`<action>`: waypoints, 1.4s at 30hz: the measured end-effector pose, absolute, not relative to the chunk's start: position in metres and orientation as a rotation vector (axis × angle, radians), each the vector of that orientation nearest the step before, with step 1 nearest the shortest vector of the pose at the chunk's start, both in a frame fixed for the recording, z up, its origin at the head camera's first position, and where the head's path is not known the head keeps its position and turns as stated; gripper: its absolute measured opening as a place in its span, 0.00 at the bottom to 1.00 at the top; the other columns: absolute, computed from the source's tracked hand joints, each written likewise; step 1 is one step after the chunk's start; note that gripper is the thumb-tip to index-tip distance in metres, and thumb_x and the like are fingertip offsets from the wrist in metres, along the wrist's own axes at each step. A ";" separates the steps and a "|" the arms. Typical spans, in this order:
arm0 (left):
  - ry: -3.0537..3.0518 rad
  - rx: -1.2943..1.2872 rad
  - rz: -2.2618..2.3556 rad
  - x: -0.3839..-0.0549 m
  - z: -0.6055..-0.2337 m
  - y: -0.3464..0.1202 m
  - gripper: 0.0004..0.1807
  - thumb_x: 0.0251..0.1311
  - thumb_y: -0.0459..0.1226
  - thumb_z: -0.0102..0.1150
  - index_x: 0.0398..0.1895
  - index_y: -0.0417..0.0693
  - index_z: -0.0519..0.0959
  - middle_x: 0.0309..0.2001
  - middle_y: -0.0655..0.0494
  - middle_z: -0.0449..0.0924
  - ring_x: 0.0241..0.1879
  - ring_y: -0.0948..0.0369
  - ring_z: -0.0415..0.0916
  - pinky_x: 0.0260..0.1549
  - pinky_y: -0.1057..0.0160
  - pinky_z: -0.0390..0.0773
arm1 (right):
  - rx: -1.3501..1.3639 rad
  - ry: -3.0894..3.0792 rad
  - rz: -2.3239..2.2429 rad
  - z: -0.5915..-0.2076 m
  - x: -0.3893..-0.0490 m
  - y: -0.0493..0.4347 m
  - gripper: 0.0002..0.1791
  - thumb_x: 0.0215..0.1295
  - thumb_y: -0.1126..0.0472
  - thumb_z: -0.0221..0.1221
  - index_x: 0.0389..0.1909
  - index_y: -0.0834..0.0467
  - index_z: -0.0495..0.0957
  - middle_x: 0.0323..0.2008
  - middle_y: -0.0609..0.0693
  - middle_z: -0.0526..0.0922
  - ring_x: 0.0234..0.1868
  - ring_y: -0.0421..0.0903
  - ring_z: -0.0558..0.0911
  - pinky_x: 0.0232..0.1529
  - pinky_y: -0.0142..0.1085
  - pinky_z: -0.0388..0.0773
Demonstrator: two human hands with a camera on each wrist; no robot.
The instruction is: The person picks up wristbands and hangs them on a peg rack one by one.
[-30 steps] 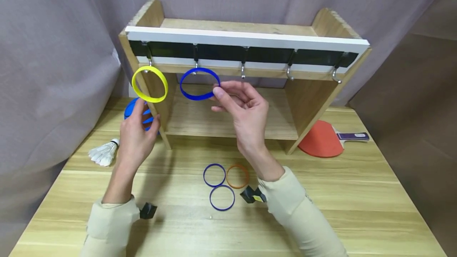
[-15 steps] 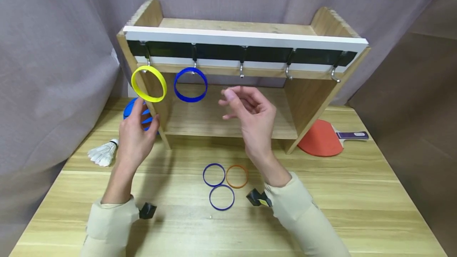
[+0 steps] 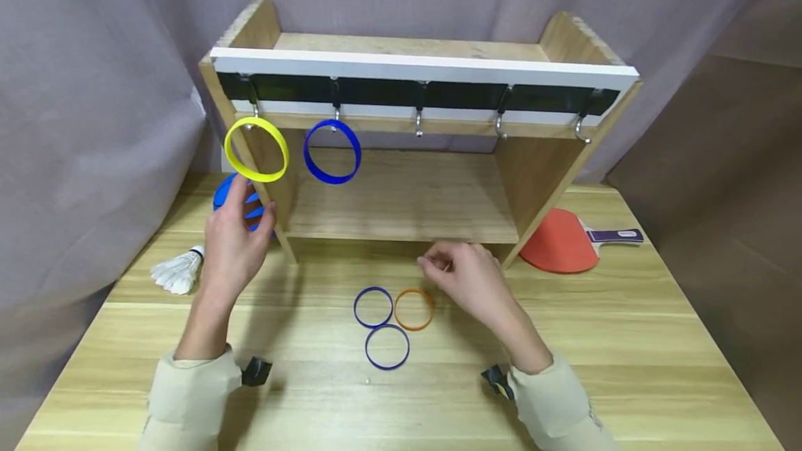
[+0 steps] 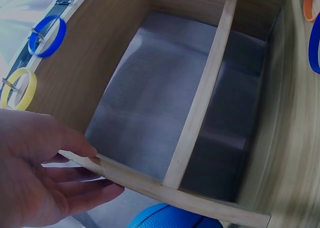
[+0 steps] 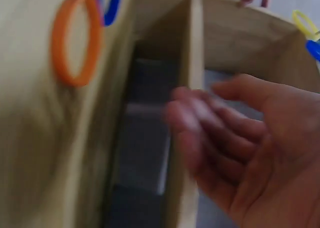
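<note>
My left hand (image 3: 233, 239) grips the front edge of the side panel of a wooden shelf (image 4: 135, 180), thumb on one face and fingers on the other. Just above it, a yellow ring (image 3: 283, 159) hangs on the leftmost hook. On the second hook hangs a blue ring (image 3: 358, 152). My right hand (image 3: 470, 277) holds nothing, its fingers loosely curled, over the table in front of the shelf. Near it on the table lie an orange ring (image 3: 432, 310) and two dark blue rings, one upper (image 3: 355, 307) and one lower (image 3: 408, 348).
Three further hooks (image 3: 418, 124) line the white and black rail (image 3: 464, 97) to the right. A red table tennis paddle (image 3: 557, 242) lies right of the shelf. A shuttlecock (image 3: 177, 271) and a blue ball (image 4: 175, 218) are on the left. Curtains surround the table.
My right hand has let go of the blue ring, which now hangs on the second hook, and has moved down towards the table. The left hand stays at the shelf's side.
</note>
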State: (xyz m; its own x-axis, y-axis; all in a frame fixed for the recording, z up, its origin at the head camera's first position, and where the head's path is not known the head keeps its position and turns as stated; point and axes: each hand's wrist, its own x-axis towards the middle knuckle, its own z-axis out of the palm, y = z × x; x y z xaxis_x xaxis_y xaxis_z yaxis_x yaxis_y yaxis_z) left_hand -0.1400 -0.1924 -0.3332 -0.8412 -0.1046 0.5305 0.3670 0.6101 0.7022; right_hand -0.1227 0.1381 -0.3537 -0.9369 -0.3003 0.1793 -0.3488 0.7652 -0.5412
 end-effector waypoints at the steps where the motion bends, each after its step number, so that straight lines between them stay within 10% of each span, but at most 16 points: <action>1: -2.306 -0.205 -1.172 -0.140 -0.333 -0.192 0.24 0.63 0.28 0.57 0.63 0.46 0.70 0.51 0.39 0.80 0.44 0.45 0.82 0.36 0.51 0.86 | 0.501 -2.928 0.826 -0.359 -0.121 0.141 0.05 0.64 0.53 0.64 0.31 0.49 0.85 0.21 0.35 0.79 0.20 0.35 0.76 0.21 0.35 0.73; 21: -2.307 -0.214 -1.157 -0.137 -0.335 -0.195 0.29 0.63 0.28 0.59 0.67 0.48 0.67 0.52 0.37 0.79 0.44 0.42 0.82 0.36 0.49 0.86 | 0.527 -3.060 0.718 -0.412 -0.118 0.155 0.08 0.55 0.58 0.69 0.22 0.44 0.81 0.17 0.33 0.75 0.21 0.34 0.73 0.24 0.34 0.72; 42: -2.319 -0.214 -1.181 -0.139 -0.333 -0.194 0.28 0.63 0.28 0.58 0.67 0.50 0.68 0.52 0.38 0.79 0.44 0.43 0.82 0.36 0.51 0.86 | 0.742 -2.805 0.837 -0.382 -0.116 0.169 0.07 0.53 0.61 0.73 0.31 0.47 0.87 0.31 0.37 0.85 0.29 0.38 0.83 0.28 0.33 0.79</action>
State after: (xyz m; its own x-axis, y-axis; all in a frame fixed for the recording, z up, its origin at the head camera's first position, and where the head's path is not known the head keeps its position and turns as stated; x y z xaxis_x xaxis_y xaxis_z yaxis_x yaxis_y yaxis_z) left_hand -0.1392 -0.1939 -0.3331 -0.8503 -0.0929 0.5181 0.3645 0.6063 0.7068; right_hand -0.1161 0.1687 -0.3823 -0.8724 -0.4209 0.2485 -0.4882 0.7267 -0.4833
